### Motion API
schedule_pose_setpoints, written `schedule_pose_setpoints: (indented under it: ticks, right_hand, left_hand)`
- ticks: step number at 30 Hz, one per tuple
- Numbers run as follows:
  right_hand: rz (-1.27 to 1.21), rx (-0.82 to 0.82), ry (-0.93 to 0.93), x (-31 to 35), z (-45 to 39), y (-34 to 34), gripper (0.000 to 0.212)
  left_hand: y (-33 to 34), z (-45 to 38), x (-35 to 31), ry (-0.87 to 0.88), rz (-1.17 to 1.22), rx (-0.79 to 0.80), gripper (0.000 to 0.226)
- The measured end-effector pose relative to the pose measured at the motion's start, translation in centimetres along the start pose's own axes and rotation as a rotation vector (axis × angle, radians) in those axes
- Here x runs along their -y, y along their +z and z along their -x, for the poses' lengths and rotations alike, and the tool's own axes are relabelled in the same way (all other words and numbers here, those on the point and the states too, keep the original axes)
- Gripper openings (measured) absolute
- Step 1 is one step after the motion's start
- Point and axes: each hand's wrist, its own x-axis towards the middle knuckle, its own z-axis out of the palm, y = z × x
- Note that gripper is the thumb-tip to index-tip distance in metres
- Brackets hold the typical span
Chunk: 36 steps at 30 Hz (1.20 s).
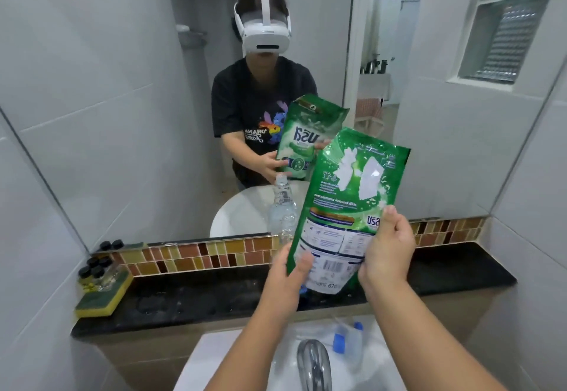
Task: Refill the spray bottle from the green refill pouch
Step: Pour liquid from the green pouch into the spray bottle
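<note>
I hold the green refill pouch [349,200] upright in front of the mirror, its back label facing me. My left hand [290,274] grips its lower left edge and my right hand [388,246] grips its lower right side. Behind the pouch a clear plastic bottle [287,228] stands on the black counter, mostly hidden by the pouch; its open neck shows only in the mirror. A spray head with blue and white parts [348,340] lies on the white sink's rim beside the tap.
A black counter ledge [184,295] runs below the mirror [122,83]. A yellow and green sponge [102,297] and several small black-capped jars [96,267] sit at its left end. The chrome tap [313,363] and white sink [221,357] lie near me.
</note>
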Motion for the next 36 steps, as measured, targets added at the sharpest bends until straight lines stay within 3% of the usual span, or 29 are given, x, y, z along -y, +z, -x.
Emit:
schedule_pose_setpoints:
  ticks: [2, 4, 7, 9, 11, 15, 21, 28, 36]
  right_hand:
    - [-0.055, 0.036, 0.013, 0.7, 1.5, 0.0, 0.031]
    - [-0.034, 0.157, -0.002, 1.5, 2.7, -0.5, 0.029]
    - [0.033, 0.503, 0.027, 2.8, 3.2, -1.7, 0.012]
    - [0.055, 0.7, 0.073, 4.2, 2.7, -2.4, 0.029]
    - [0.036, 0.783, 0.104, 6.0, 1.9, -2.8, 0.037]
    - [0.032, 0.766, 0.116, 8.4, 1.2, -2.9, 0.04]
    - [-0.015, 0.751, -0.051, 8.9, 2.6, -1.9, 0.014]
    - [0.041, 0.814, -0.211, 10.2, 3.5, -0.9, 0.016]
    - [-0.007, 0.816, -0.153, 10.3, 3.3, -1.3, 0.025]
  left_hand:
    - [0.4, 0.8, 0.4, -0.124, 0.363, 0.006, 0.069]
    - [0.4, 1.6, 0.9, -0.177, 0.579, -0.007, 0.061]
    - [0.5, 2.6, 1.4, -0.167, 0.678, -0.05, 0.057]
    - [0.4, 3.3, 1.6, -0.166, 0.683, -0.067, 0.055]
    - [0.2, 4.1, 1.6, -0.199, 0.668, -0.079, 0.052]
    - [0.7, 6.0, 1.7, -0.268, 0.676, -0.096, 0.048]
    - [2.3, 8.3, 1.4, -0.25, 0.721, -0.228, 0.045]
    - [3.1, 9.5, 0.7, -0.201, 0.749, -0.348, 0.015]
    - [3.1, 9.7, -0.1, -0.183, 0.687, -0.46, 0.016]
